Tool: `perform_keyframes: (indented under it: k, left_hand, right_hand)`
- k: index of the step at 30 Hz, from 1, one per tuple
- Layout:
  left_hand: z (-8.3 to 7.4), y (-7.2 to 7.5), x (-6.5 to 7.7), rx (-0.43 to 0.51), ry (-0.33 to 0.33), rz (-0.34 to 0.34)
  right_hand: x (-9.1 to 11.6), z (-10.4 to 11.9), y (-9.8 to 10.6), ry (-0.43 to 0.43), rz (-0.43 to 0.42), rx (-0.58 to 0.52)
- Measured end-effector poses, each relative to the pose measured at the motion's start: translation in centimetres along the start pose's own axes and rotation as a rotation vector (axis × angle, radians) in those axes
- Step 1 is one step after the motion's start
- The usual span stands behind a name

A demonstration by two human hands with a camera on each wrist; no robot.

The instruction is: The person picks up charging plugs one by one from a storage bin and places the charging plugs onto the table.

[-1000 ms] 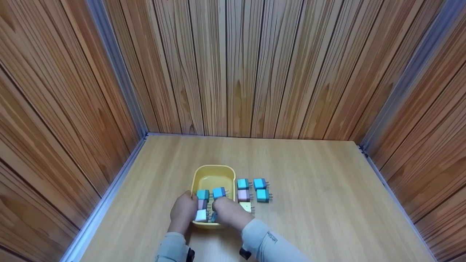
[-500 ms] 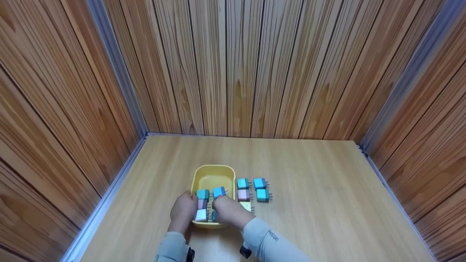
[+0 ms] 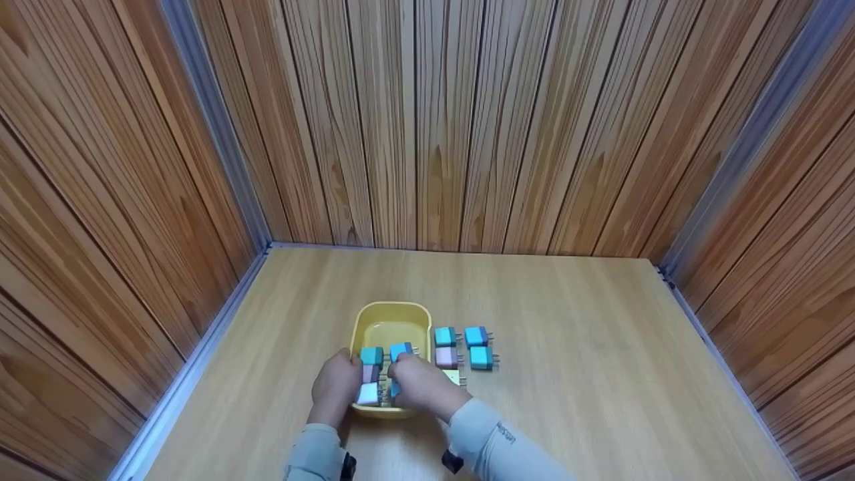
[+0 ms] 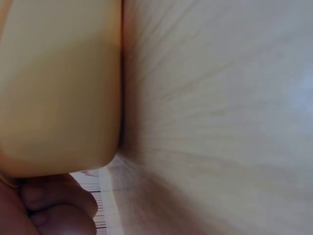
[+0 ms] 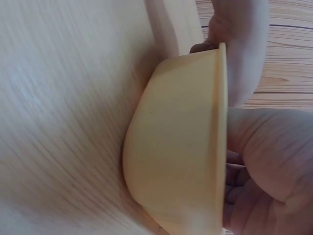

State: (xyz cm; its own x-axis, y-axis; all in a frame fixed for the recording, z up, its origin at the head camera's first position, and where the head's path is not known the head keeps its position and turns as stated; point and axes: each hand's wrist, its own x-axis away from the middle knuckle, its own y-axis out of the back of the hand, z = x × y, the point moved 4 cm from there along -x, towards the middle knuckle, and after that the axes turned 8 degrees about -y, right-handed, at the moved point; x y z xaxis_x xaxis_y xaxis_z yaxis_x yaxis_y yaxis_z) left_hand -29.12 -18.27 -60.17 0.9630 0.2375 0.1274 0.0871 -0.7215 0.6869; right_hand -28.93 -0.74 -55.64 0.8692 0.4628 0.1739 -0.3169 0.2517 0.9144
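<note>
Left hand [image 3: 337, 384], fingers clamped on the yellow tray [image 3: 389, 331]; right hand [image 3: 427, 386] over plugs [image 3: 371, 357] inside; whether its hidden fingertips pinch one, I cannot tell.

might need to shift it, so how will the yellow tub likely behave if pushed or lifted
The tub is probably stiff: its wall shows no bend in either wrist view. Pushed, it should slide rather than roll, its base resting on the table. Lifted, it may dip toward its near end, where the plugs visible inside sit.
</note>
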Motion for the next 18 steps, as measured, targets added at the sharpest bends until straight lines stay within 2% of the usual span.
perform_keyframes:
  k: [3, 12, 18]
  left_hand:
    - [0.0, 0.0, 0.0, -0.024, -0.009, -0.006]
    - [0.1, -0.1, 0.1, 0.025, 0.03, 0.014]
    - [0.1, 0.0, 0.1, 0.028, 0.021, 0.018]
  right_hand:
    - [0.2, 0.2, 0.3, 0.027, -0.018, 0.014]
    - [0.8, 0.5, 1.1, 0.04, -0.003, -0.001]
    - [1.2, 0.6, 1.5, 0.047, -0.007, -0.008]
